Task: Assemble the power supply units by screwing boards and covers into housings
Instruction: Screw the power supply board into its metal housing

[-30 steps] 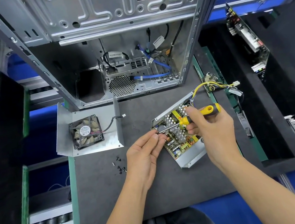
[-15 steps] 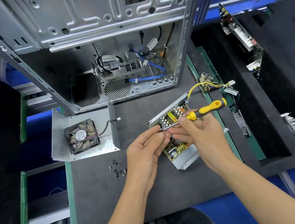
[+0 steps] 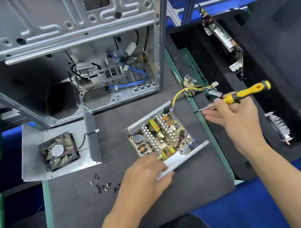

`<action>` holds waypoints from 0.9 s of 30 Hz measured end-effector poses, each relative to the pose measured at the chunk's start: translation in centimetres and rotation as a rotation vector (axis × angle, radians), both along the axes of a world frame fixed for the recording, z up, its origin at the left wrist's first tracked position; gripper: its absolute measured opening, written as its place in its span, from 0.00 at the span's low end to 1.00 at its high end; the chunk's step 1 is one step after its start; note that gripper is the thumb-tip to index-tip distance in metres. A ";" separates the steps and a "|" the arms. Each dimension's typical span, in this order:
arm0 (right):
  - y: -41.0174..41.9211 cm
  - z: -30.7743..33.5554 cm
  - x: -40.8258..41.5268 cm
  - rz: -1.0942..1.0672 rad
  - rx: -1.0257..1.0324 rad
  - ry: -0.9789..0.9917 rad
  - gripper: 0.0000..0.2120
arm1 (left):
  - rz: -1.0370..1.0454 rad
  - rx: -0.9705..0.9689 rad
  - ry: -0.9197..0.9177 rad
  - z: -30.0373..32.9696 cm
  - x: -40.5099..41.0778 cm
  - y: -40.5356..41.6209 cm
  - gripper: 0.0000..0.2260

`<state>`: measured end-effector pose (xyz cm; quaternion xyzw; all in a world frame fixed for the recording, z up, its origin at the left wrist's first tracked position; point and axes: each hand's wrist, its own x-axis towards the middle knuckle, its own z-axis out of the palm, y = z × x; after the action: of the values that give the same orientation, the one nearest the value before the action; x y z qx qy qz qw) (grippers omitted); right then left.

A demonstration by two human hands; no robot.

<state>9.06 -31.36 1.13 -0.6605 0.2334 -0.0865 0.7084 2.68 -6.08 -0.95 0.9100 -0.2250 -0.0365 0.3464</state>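
An open metal power supply housing lies on the dark mat, with a populated circuit board inside and yellow wires leading off to the right. My left hand rests on the housing's near front edge, fingers against its wall. My right hand is lifted to the right of the housing and holds a yellow-and-black screwdriver, tip pointing left in the air. A metal cover with a black fan lies at the left. Several loose screws sit on the mat beside my left hand.
A large bare computer case stands open at the back of the grey mat. Black foam trays on the right hold other circuit boards and a heatsink part. Green-edged conveyor rails run along the left.
My right hand has pulled the screwdriver up and right, away from the board. My left hand has dropped from the screwdriver tip to the housing's front edge. The view has shifted closer.
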 end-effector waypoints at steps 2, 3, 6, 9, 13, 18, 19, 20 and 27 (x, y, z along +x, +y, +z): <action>-0.4 -0.7 0.0 0.033 -0.041 0.025 0.06 | 0.033 0.013 0.065 0.0 0.5 2.4 0.06; -0.4 -1.0 -0.1 0.057 -0.061 0.043 0.07 | 0.058 0.034 0.101 0.1 0.7 3.6 0.06; 0.3 -2.1 -0.7 0.127 -0.059 0.086 0.09 | 0.114 0.061 0.199 1.3 1.6 6.0 0.07; 1.2 -3.0 -2.0 0.182 -0.081 0.105 0.10 | 0.139 -0.033 0.189 3.0 2.7 5.1 0.19; 2.1 -4.0 -3.7 0.264 -0.157 0.105 0.13 | -0.018 0.071 0.115 3.2 2.8 0.9 0.26; 2.5 -4.6 -4.9 0.336 -0.200 0.089 0.13 | -0.110 0.183 -0.005 1.5 2.2 -0.7 0.19; 2.5 -4.8 -5.0 0.343 -0.210 0.091 0.12 | -0.107 0.200 -0.009 1.2 2.2 -0.7 0.17; 2.5 -4.9 -5.0 0.344 -0.219 0.094 0.11 | -0.098 0.206 -0.001 1.0 2.1 -0.7 0.15; 2.4 -5.3 -5.0 0.360 -0.255 0.114 0.12 | -0.066 0.173 0.072 0.5 2.3 -0.5 0.11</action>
<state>4.02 -28.92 -4.19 -0.7796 0.1385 0.0500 0.6087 4.99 -6.54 -0.46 0.9267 -0.2385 -0.0999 0.2727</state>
